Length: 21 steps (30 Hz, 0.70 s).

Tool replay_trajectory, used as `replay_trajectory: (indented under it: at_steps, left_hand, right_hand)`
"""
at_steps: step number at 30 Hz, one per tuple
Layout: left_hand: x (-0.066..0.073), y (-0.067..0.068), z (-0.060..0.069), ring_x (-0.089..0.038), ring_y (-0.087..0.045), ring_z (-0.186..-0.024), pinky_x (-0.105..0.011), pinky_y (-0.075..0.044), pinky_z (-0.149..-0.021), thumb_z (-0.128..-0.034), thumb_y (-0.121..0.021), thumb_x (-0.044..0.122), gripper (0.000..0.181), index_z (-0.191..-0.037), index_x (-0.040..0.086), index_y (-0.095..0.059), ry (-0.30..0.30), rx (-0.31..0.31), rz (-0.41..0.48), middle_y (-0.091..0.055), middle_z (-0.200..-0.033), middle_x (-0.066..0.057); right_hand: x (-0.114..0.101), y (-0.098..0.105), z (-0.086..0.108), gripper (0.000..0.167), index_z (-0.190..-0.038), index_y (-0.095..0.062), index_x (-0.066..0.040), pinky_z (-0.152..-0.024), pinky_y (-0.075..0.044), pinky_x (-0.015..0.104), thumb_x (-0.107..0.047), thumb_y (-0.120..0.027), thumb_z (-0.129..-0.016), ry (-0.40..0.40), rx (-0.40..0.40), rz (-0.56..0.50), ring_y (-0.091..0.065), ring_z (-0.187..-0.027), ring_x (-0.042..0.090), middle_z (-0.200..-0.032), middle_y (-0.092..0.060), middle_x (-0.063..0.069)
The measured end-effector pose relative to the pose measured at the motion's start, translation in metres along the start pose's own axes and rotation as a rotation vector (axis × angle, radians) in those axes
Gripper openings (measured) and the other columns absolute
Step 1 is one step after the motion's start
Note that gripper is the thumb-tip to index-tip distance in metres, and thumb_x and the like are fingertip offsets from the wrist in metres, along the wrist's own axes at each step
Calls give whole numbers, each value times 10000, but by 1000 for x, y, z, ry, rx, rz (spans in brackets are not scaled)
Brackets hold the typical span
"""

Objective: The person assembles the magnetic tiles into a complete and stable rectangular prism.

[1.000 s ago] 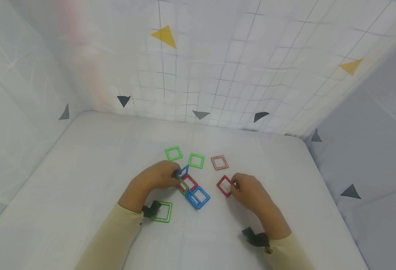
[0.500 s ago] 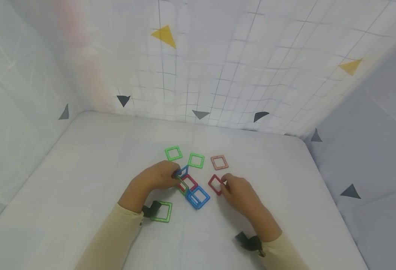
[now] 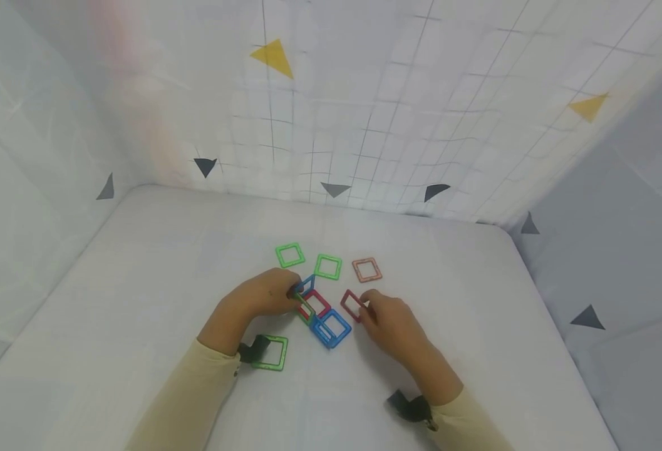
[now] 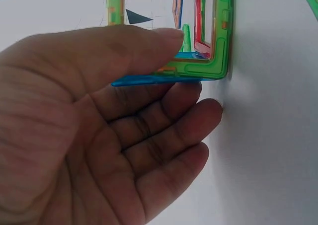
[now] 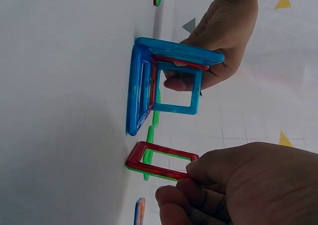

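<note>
A small group of magnetic tiles stands mid-table. It has a flat red tile [image 3: 323, 299], a flat blue tile [image 3: 344, 319] and another blue tile [image 5: 179, 49] raised at the near side. On its left side a green tile [image 4: 222, 46] stands upright, meeting an upright blue tile [image 3: 313, 281] at the back. My left hand [image 3: 271, 291] pinches the corner where these two meet, thumb on the green one. Just right of the group, my right hand [image 3: 393, 322] pinches a loose red tile [image 5: 171, 151] by one edge, tilted and apart from the group.
Two green tiles, one at the back left [image 3: 280, 257] and one beside it [image 3: 328, 257], lie behind the group. An orange tile [image 3: 364, 260] lies to their right. Another green tile [image 3: 284, 354] rests by my left wrist. A white gridded wall [image 3: 342, 125] rises behind the table.
My right hand has moved left with the red tile, bringing it close to the group and tilting it more. The left hand has kept its place.
</note>
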<state>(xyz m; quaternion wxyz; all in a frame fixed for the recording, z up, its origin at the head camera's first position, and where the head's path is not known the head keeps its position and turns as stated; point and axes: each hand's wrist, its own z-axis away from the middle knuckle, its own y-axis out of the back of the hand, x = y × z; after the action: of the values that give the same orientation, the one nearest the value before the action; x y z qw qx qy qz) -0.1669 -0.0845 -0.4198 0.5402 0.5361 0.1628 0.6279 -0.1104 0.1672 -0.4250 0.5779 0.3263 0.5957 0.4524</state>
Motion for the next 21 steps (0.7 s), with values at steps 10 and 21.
replay_trajectory:
  at_steps: [10, 21]
  left_hand:
    - [1, 1, 1, -177, -573, -791, -311, -475, -675, -894, -738, 251, 170, -979, 166, -617, -3, 2, -1, -621, -854, -8]
    - [0, -1, -1, -175, -575, -787, -311, -478, -677, -899, -729, 243, 159, -992, 175, -619, -15, 8, -4, -626, -870, 10]
  right_hand:
    - [-5, -5, -6, 249, -1141, -653, -139, -689, -533, 262, -239, -714, -920, 55, 21, 14, -576, -715, 107, -827, -670, -39]
    - [-16, -7, -16, 228, -1140, -663, -131, -685, -514, 254, -235, -690, -939, 115, 26, 5, -577, -720, 99, -847, -682, -30]
